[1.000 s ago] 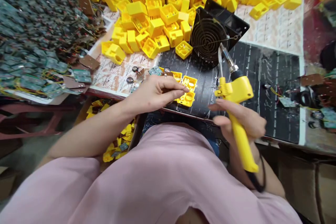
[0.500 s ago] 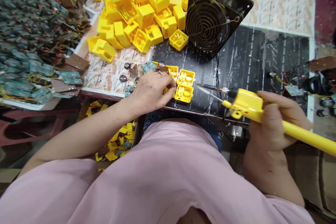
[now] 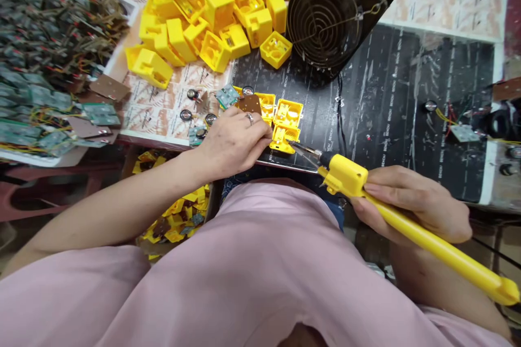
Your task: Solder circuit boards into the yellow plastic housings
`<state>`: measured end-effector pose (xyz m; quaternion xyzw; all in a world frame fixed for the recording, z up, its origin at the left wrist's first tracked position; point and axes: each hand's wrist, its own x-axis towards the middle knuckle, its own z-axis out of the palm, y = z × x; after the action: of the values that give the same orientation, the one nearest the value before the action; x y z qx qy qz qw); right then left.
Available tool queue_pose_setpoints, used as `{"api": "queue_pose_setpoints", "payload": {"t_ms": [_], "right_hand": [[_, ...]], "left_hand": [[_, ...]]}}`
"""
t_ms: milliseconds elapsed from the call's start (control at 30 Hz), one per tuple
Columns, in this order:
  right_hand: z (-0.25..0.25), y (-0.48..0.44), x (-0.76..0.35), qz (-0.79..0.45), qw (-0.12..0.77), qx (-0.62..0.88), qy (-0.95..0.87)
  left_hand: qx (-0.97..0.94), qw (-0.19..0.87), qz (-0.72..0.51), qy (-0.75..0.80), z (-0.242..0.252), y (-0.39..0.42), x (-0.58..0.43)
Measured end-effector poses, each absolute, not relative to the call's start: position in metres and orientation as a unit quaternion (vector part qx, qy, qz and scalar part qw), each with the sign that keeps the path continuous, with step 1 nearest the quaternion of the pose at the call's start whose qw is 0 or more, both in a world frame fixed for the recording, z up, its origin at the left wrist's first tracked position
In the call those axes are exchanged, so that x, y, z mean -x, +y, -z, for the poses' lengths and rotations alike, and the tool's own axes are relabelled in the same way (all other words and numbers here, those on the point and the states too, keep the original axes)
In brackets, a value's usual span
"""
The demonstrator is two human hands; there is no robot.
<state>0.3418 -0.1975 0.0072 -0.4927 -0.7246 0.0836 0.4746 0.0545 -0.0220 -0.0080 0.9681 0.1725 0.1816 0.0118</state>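
Note:
My right hand (image 3: 415, 203) is wrapped round the yellow handle of a soldering iron (image 3: 345, 176), which carries a thin feed tube beside its tip. That tip reaches the near open yellow housing (image 3: 280, 138). Just behind this stands another open housing (image 3: 289, 113). My left hand (image 3: 238, 138), a ring on one finger, rests at the left of these housings with fingers bent and pressed together; what they pinch is hidden. Beyond its knuckles lie a brown board (image 3: 249, 104), a green circuit board (image 3: 227, 96) and a small round part (image 3: 247, 90).
A black fan (image 3: 321, 27) with a wire guard stands behind the housings, near a heap of yellow housings (image 3: 220, 8). Many circuit boards (image 3: 49, 38) fill the left side. A wired board (image 3: 466, 132) lies at right. Below the table edge is a box of yellow parts (image 3: 183, 217).
My right hand has brought the soldering iron left and down, its tip now at the near housing. My left hand stays almost in place. The view has shifted slightly.

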Motion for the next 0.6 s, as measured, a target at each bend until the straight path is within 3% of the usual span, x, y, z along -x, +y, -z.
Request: {"api": "queue_pose_setpoints", "payload": {"t_ms": [367,600], "right_hand": [[-0.021,-0.188,-0.330,-0.061,0.398,0.450,-0.797],[-0.028,-0.183,-0.335,-0.058,0.376,0.437,-0.815]], "left_hand": [[-0.974,-0.069,-0.164,0.144,0.006,-0.023,-0.063],[-0.976,-0.036,-0.118,0.180,0.002,-0.025,-0.065]]}}
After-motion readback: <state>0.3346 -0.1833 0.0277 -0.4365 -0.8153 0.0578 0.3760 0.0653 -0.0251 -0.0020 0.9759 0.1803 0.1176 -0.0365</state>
